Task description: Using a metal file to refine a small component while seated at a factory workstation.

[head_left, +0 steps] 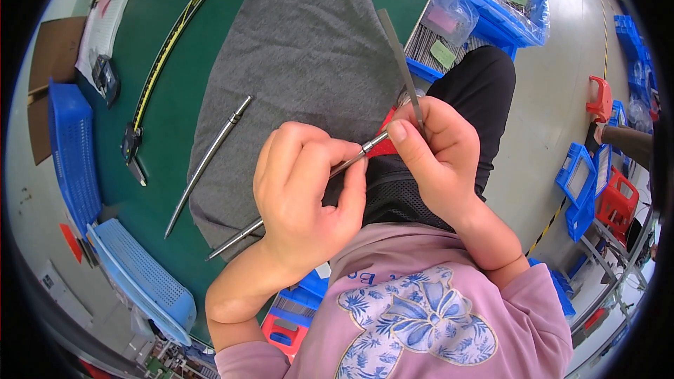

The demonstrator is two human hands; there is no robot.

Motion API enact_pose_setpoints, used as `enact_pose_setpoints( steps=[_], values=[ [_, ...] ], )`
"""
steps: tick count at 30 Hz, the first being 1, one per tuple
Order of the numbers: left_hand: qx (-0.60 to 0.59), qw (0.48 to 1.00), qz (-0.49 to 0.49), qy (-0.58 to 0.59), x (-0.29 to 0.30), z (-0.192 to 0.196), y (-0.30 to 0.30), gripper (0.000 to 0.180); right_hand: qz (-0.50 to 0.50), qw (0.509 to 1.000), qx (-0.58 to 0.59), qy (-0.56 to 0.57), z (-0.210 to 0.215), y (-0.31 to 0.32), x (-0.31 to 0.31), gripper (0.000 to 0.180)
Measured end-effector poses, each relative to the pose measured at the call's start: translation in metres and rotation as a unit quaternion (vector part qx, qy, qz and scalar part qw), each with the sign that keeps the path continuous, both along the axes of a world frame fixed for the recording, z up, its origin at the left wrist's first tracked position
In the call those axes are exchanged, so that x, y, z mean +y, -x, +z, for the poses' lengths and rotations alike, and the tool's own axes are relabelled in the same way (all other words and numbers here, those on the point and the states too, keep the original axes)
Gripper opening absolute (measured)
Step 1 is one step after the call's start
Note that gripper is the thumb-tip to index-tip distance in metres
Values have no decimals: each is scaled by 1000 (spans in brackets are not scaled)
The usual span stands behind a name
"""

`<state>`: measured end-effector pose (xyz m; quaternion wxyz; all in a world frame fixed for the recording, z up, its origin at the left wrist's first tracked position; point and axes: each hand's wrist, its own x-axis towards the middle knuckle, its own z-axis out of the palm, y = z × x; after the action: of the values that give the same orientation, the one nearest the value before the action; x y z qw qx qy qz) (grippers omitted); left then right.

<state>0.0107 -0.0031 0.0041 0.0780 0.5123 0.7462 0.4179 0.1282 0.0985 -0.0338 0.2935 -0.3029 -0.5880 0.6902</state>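
My left hand [302, 189] is closed around a slim stepped metal rod [235, 240], pinching it near its far end between thumb and forefinger. The rod slants from the lower left up to my right hand [439, 154]. That hand is closed too, with its thumb at the rod's tip and a flat grey metal strip [400, 56], perhaps a file, rising from its fingers. Whether strip and rod touch is hidden by the fingers. A second, similar metal rod [207, 165] lies on the grey cloth [302, 42], left of my hands.
On the green table [168, 98] lies a caliper with a yellow-and-black scale [168, 45]. Blue baskets [74, 147] line the left side. At the upper right, blue bins [484, 24] hold many metal parts. Red stools [618, 200] and more blue bins stand farther right.
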Motion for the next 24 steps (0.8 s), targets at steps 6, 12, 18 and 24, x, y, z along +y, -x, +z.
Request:
enact_pose_setpoints(
  steps=[6, 12, 18, 24],
  values=[
    [-15, 1000, 9, 10, -1, 8, 2, 19, -12, 1000, 22, -9, 0, 2, -1, 10],
    [-7, 999, -3, 39, -1, 10, 4, 18, -8, 998, 38, 52, 8, 2, 0, 7],
    [30, 1000, -5, -4, -2, 3, 6, 21, -38, 982, 120, 139, 14, -7, -2, 11],
    [32, 999, 9, -21, -1, 0, 3, 20, 137, 989, -50, -37, 10, -33, -12, 13]
  ],
)
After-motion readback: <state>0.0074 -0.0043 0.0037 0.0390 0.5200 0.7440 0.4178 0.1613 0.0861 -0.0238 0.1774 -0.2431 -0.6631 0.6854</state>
